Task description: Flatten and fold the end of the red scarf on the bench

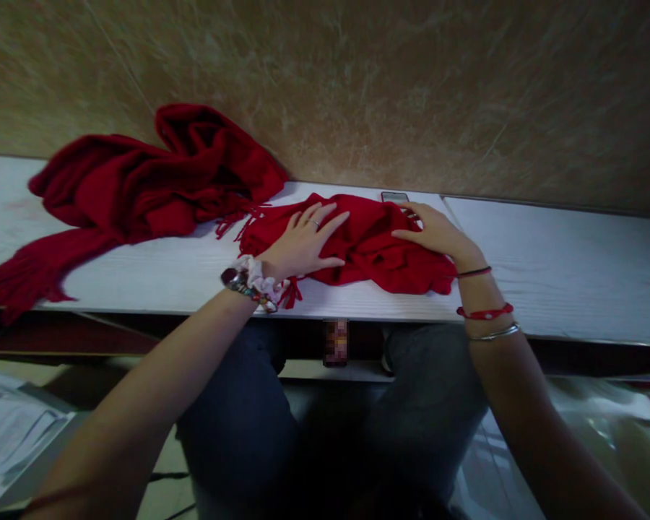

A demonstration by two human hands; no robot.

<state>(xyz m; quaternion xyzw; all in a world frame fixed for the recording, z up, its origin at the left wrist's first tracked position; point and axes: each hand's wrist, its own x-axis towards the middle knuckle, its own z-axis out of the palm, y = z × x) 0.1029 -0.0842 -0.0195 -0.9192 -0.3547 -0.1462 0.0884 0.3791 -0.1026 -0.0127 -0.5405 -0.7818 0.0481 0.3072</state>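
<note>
Down at six o'clock, dim jeans (pixel 232 412) and a pixelated patch (pixel 336 343), hard to make out, front the white table (pixel 563 282), with papers (pixel 11 433) cut off at eight. Centrally on it lies a crumpled scarf (pixel 373 225), the left hand (pixel 299 242) spread wide upon it, the right hand (pixel 440 232) at its three-o'clock end, thumb parted from fingers, some hidden. Beyond, a phone (pixel 394 196) lies at one, and another scarf (pixel 152 188), fringe (pixel 27 278) cut off at nine, bunches at ten by the brown wall (pixel 412 87).

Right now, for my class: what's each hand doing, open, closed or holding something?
Left hand: open, fingers spread, resting on the smaller red cloth.
Right hand: partly curled on that cloth; grip cannot be told.
</note>
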